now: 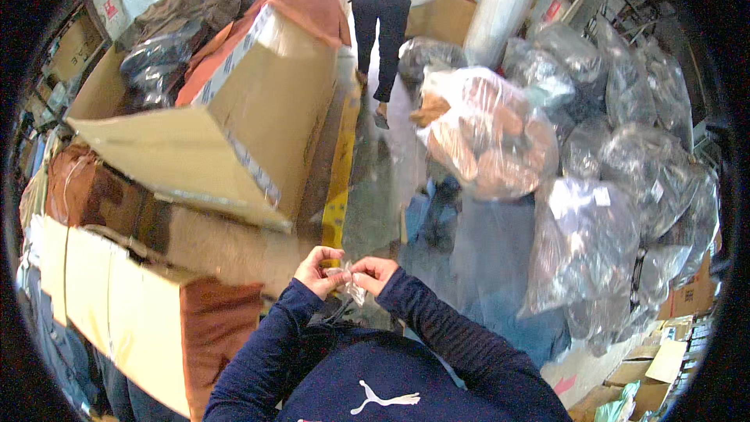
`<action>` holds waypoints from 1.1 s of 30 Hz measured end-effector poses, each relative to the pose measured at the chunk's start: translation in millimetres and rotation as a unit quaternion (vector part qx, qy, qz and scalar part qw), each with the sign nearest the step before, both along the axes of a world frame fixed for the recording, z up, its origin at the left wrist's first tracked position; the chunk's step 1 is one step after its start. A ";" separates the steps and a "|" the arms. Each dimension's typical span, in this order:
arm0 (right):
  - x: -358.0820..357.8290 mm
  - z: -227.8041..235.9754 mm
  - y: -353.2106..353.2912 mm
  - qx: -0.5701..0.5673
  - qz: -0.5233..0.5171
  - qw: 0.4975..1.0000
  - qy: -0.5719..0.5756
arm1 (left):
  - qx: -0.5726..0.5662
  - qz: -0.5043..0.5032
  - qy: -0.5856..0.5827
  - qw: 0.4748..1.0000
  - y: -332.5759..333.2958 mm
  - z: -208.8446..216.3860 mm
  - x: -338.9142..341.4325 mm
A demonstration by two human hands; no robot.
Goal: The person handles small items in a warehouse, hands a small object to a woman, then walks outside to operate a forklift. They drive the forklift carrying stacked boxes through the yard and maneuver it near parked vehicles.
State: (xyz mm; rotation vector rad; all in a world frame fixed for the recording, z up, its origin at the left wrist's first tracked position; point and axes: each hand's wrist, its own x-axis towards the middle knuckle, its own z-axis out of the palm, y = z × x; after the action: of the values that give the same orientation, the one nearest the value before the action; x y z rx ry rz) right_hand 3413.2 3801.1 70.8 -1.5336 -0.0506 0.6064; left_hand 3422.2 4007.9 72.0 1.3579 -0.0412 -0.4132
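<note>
In front of my chest, both hands meet over a small crumpled piece of whitish, see-through plastic [355, 291]. My left hand [319, 272] pinches its left side, thumb and fingers bent together. From the other side, my right hand [373, 273] grips it with curled fingers. The plastic hangs a little below the fingertips, and its exact kind is too small to make out. Dark blue sleeves cover both forearms.
A large open cardboard box [266, 101] with rust-coloured cloth stands on the left, another carton [117, 297] nearer. Clear bags [586, 234] are piled on the right, beside a bag of orange-brown pieces [488, 137]. A person [380, 23] is in the aisle ahead, along a yellow floor line [340, 164].
</note>
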 end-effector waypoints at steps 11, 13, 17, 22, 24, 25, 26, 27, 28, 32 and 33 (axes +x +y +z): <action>274.7 42.2 -38.5 -0.127 -0.268 0.941 -0.163 | 0.109 -0.294 -0.085 0.946 -80.0 62.2 372.4; 331.6 38.6 -49.3 -0.167 -0.319 0.914 -0.185 | 0.096 -0.303 -0.065 0.946 -101.6 60.1 434.9; 455.0 10.6 -85.2 -0.154 -0.355 0.894 -0.226 | 0.103 -0.327 -0.138 0.929 -142.0 25.8 562.7; 607.5 12.8 -137.1 0.144 -0.232 0.953 -0.132 | 0.258 -0.337 -0.244 0.872 -158.7 4.7 732.6; 673.2 36.5 -154.3 -0.033 -0.196 0.954 -0.226 | 0.285 -0.283 -0.220 0.889 -155.6 18.2 789.9; 707.4 50.3 -162.0 -0.081 -0.155 0.944 -0.280 | 0.299 -0.238 -0.232 0.895 -154.2 27.4 815.2; 741.8 63.8 -168.4 -0.132 -0.108 0.931 -0.322 | 0.262 -0.180 -0.257 0.913 -153.9 36.0 838.8; 776.1 76.2 -172.7 -0.155 -0.041 0.975 -0.156 | 0.214 -0.149 -0.239 0.935 -155.0 42.9 861.6; 810.1 86.4 -174.7 -0.171 -0.093 0.946 -0.260 | 0.249 -0.107 -0.231 0.934 -158.0 46.7 884.5; 941.5 96.9 -171.0 -0.203 -0.093 0.866 -0.447 | 0.255 -0.017 -0.137 0.957 -181.1 31.4 987.1; 973.0 91.5 -170.5 -0.229 -0.093 0.863 -0.440 | 0.229 -0.027 -0.122 0.965 -187.0 24.3 1016.6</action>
State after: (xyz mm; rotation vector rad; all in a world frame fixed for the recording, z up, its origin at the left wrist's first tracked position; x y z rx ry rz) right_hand 4386.2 3630.6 162.3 -2.1448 -0.4788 -0.3108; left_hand 4438.8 3821.0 96.3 1.8638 -0.1964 -0.3088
